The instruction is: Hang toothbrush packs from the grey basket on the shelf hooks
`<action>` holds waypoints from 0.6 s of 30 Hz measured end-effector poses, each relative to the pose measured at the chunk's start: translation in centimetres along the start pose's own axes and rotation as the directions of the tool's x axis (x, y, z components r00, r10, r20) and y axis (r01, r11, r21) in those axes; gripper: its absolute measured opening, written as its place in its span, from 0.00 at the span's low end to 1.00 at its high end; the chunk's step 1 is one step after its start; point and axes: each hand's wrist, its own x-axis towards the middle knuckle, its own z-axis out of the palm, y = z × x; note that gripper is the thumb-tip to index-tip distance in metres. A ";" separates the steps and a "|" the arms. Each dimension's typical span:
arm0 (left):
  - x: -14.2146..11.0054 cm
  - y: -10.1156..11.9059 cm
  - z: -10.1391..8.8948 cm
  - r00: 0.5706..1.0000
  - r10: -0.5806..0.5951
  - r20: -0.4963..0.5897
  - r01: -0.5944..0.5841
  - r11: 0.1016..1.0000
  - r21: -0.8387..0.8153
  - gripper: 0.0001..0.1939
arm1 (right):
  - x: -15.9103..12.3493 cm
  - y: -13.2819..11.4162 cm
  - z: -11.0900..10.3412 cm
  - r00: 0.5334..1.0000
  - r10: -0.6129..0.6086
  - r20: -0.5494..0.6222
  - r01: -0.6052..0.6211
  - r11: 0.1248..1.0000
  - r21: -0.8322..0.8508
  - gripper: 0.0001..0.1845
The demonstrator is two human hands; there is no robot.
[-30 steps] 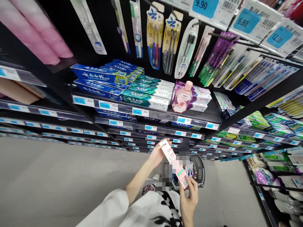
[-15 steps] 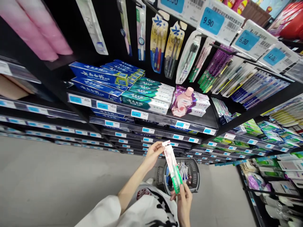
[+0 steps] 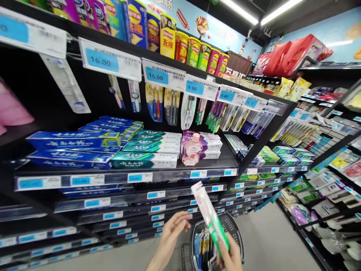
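My right hand grips the lower end of a long pink and green toothbrush pack, which tilts up to the left in front of the shelves. My left hand is just left of the pack, fingers loosely curled, no longer touching it. Below both hands stands a dark shopping basket with several packs inside. On the shelf ahead lie blue toothpaste boxes, green toothpaste boxes and a pink mouthwash bottle.
Toothbrush packs hang from hooks under blue price tags. Snack cans line the top shelf. More shelving with goods runs along the right. Grey floor shows between the shelves.
The view has tilted upward, showing the top shelf and ceiling. My left hand has let go of the pack's upper end; my right hand still holds it.
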 end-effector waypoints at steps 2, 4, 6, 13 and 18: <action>-0.3 0.0 0.4 0.999 -0.033 0.029 0.033 0.999 0.002 0.22 | 2.0 -4.2 -0.3 0.982 -0.073 0.172 0.081 0.996 -0.035 0.23; -0.6 0.0 0.7 0.997 -0.056 0.053 0.056 0.998 -0.004 0.21 | 3.8 -8.1 0.1 0.956 -0.181 0.232 0.188 0.982 -0.009 0.22; -1.0 -0.3 1.0 0.995 -0.080 0.065 0.081 0.997 -0.010 0.21 | 5.2 -11.4 1.1 0.924 -0.294 0.245 0.289 0.956 0.056 0.20; -2.7 -1.2 0.6 0.994 -0.104 0.038 0.104 0.995 -0.007 0.21 | 8.0 -20.4 6.5 0.816 -0.517 0.258 0.489 0.856 0.167 0.18; -2.9 -1.2 -1.4 0.993 -0.118 -0.017 0.118 0.993 -0.006 0.22 | 9.6 -23.6 9.0 0.774 -0.585 0.243 0.549 0.811 0.201 0.18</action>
